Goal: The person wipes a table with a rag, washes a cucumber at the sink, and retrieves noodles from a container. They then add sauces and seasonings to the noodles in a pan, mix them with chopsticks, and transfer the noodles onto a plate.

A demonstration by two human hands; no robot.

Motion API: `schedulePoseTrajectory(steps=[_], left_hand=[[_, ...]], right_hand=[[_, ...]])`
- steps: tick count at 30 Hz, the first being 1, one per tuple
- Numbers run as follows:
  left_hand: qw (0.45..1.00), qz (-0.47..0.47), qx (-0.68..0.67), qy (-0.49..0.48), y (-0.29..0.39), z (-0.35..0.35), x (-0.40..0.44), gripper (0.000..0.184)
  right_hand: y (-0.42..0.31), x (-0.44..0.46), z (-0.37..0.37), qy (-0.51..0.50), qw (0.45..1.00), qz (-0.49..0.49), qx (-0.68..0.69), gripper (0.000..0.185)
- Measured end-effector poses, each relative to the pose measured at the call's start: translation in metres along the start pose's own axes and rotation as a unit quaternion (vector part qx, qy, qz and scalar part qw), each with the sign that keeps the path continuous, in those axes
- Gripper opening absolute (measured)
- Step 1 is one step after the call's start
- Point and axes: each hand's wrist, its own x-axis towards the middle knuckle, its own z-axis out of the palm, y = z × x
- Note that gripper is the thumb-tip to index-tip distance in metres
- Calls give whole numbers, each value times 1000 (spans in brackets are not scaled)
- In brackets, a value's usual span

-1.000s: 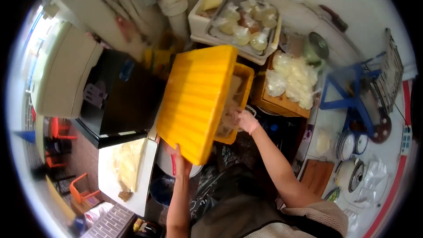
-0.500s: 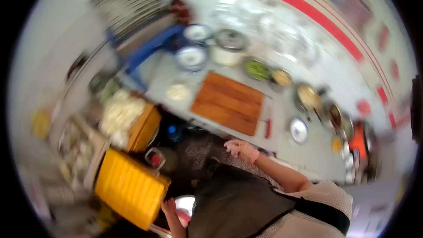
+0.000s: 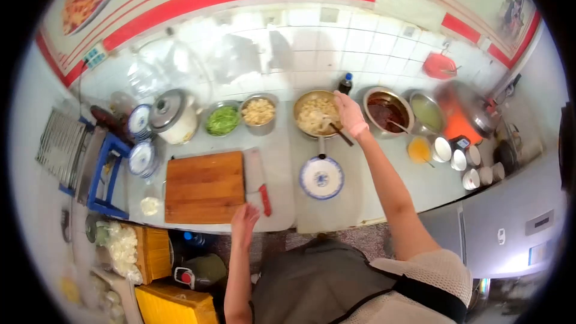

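My left hand [image 3: 245,222] hovers at the counter's front edge, by the near right corner of the wooden cutting board [image 3: 205,187], fingers apart and holding nothing. A knife with a red handle [image 3: 265,200] lies just right of the board. My right hand [image 3: 351,114] reaches over the counter between a pan of pale food [image 3: 317,114] and a steel bowl of dark red sauce [image 3: 387,112]. Its fingers are stretched out; no held object shows. Below the pan is a blue-rimmed plate [image 3: 321,177]. A dark bottle [image 3: 345,83] stands behind my right hand.
Along the wall stand a lidded pot [image 3: 173,116], a bowl of chopped greens [image 3: 222,119] and a pot of pale cubes [image 3: 258,111]. Small white bowls [image 3: 458,159] are at the right. A blue rack [image 3: 108,171] is at the left; a yellow crate [image 3: 174,305] sits below.
The view has swung from the yellow crate to the counter. My left hand has let go of the yellow lid. My right hand has left the crate and now reaches over the counter.
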Motion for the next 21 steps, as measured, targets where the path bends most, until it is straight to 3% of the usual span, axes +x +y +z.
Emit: schedulePoseTrajectory(steps=[2,3,6,8,10,12,14,15,16,17,18,19,21], left_hand=[[997,-8,48,-54,-38,77,64,29],[995,-4,62,-74,-57,112,96,29],[989,-63,40,-125,-102,188,185,29],[963,-212,-61,-156,-118,225,214,29],[956,-239,-86,-146,-125,239,231,30],[926,-310,-114,-184,-132,233,259,32],[927,-319,-32,-193,-135,232,270,30],[926,-315,-2,-207,-137,223,280,29],[949,-264,18,-171,-137,225,276,30],[939,-240,119,-216,-136,230,277,35],[939,-98,206,-259,-124,240,256,38],[917,-163,167,-322,-177,209,325,33],[943,-79,169,-276,-162,239,273,26]], right_hand=[[15,-36,-48,11,996,58,72,30],[37,-65,-62,13,981,137,137,30],[102,-137,-97,130,864,357,330,32],[185,-158,-125,241,795,384,402,34],[237,-147,-150,300,785,348,415,31],[301,-129,-173,232,830,318,395,35],[244,-86,-191,289,831,270,392,27],[261,-68,-194,242,846,275,388,28],[245,-51,-196,180,883,285,326,36],[244,-38,-187,111,874,288,375,40],[246,-26,-181,40,860,293,416,44],[204,-12,-180,10,867,341,363,46],[185,-4,-187,-31,927,278,249,39]])
